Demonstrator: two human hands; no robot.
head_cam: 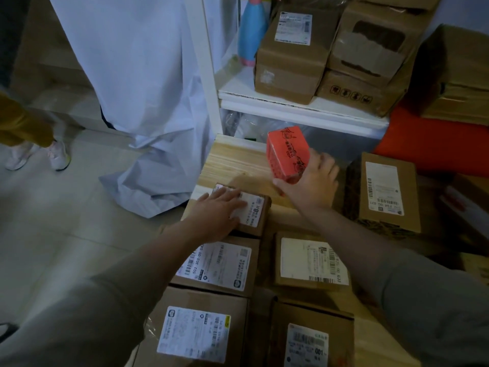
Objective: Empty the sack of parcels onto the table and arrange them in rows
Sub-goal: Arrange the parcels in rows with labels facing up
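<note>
My right hand point(311, 185) grips a small red box point(288, 154) and holds it tilted above the wooden table point(232, 162). My left hand point(218, 210) lies flat on a small brown parcel point(258, 211) at the far end of the left row. Behind that parcel toward me lie two more labelled cardboard parcels point(219, 266) point(195, 329). A second row to the right holds two labelled parcels point(312, 260) point(309, 340). A larger brown parcel point(386, 192) lies at the table's right side. The pale blue sack point(148, 102) hangs crumpled to the floor left of the table.
A white shelf point(291, 104) behind the table carries several cardboard boxes point(291, 54) and a blue-and-pink bottle point(251, 30). An orange cushion-like thing point(434, 147) sits at the right. Another person's legs and shoes point(37, 157) stand on the tiled floor at the far left.
</note>
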